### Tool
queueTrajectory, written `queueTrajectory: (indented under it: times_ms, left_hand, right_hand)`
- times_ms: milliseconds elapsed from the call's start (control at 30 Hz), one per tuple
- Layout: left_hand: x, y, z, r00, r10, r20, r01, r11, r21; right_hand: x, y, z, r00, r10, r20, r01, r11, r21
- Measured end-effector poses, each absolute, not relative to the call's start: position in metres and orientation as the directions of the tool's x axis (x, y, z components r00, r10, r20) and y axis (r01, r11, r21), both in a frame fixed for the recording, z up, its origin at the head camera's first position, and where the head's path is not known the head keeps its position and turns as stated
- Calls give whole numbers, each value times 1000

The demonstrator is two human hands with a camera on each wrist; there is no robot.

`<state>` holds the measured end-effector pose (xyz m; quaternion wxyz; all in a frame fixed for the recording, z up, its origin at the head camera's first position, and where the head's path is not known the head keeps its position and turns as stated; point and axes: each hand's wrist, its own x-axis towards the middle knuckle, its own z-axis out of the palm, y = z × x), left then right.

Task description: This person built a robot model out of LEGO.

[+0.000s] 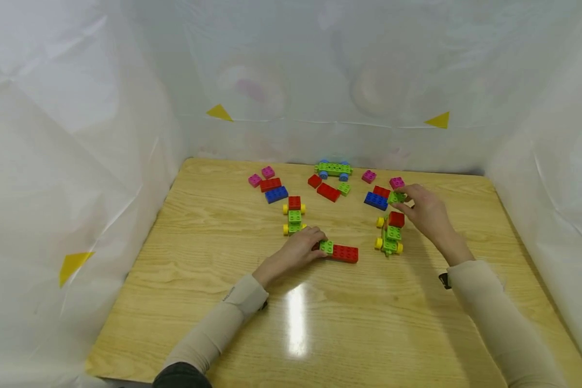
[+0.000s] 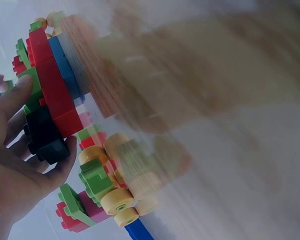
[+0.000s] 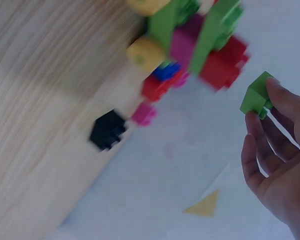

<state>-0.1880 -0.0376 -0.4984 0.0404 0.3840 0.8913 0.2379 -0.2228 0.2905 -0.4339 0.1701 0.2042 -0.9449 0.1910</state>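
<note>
In the head view, my left hand (image 1: 302,249) grips a stack of toy building bricks at the front: a long red brick (image 1: 346,254) with a small green brick (image 1: 326,247) on top. The left wrist view shows a dark brick (image 2: 44,132) at that stack's near end, between the curled fingers. My right hand (image 1: 425,211) pinches a small light-green brick (image 3: 256,95) between thumb and fingers, held in the air. Below it stands a brick vehicle (image 1: 393,235) with yellow wheels and a red brick on top. A similar yellow-wheeled vehicle (image 1: 295,216) stands just beyond my left hand.
At the table's back edge stands a green wheeled base (image 1: 334,168) with blue wheels. Loose blue bricks (image 1: 277,194), red bricks (image 1: 328,192) and pink bricks (image 1: 368,176) lie around it. White sheeting (image 1: 320,81) encloses the wooden table (image 1: 368,323) at the back and sides.
</note>
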Motion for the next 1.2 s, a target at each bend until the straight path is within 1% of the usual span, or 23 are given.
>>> queueTrajectory:
  times_ms: [67,167,333,500,667,867,1200]
  left_hand:
    - [-188,-37,-498,-702,703,115,666,590,456]
    - [-187,-37,-497,-705,701,110,661,592,462]
    - [-187,-36,-498,-704,702,107,660,592,462]
    - [-187,-37,-499,-705,701,106,662,597,453]
    - [-187,-37,-498,-708,698,106,659,599,454]
    - [-188,-38,-498,-704,700,117,663,590,460]
    - [-187,-38,-497,-701,704,115,665,586,464]
  right_hand:
    - [-214,276,-432,-822,-370,433,-513,811,-282]
    - [-200,254,-432,-795,-426,432,-566,777,-276]
    - [-178,223,-437,-791,-499,353,-597,753,-275]
    - [-166,206,-453,-786,-557,268,-617,723,-309]
    - [-160,197,-464,-786,-575,227,-617,716,-325]
    - [-158,189,-469,-801,-572,177,-596,733,-328]
    - [-160,181,-474,-784,-584,211,-620,715,-323]
